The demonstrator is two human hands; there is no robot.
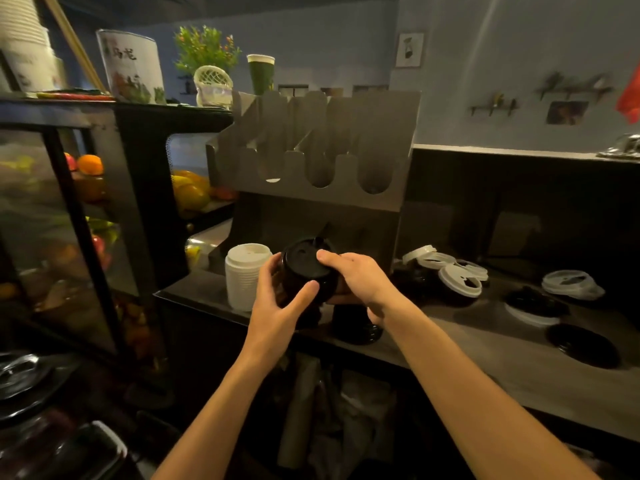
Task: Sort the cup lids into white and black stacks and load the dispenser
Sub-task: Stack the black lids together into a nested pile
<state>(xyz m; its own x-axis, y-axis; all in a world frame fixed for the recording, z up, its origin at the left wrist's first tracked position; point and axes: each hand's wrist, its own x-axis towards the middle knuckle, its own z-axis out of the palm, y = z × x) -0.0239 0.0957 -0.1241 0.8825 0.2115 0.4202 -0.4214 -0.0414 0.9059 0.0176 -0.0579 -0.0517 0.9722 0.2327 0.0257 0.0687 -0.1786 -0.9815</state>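
1. Two bare forearms reach up from the bottom of the frame and meet at its centre.
2. The left hand [277, 301] grips a black stack [304, 271] of lids from the left, fingers curled round its side and thumb across the lower front rim.
3. The right hand [360, 282] grasps the same stack from the right, with its thumb on the top lid's edge and its fingers wrapped behind. The stack is tilted and held between both palms, above the counter [485, 344].
4. Just below the right hand, a shorter black pile [356, 329] stands on the counter.
5. A white stack [244, 277] stands upright on the counter, just left of the left hand's fingers.
6. Right of centre, loose white lids [446, 268] lie in an overlapping heap. Single black lids [581, 344] lie further right, well apart from the hands.
7. Behind the hands stands the grey dispenser [311, 150], upper centre. A sliver of white shows at the foot of its leftmost open slot.
8. In the upper left, a green cup [260, 72] and a plant [206, 46] sit on a shelf, and fruit [90, 164] fills a glass case on the left.
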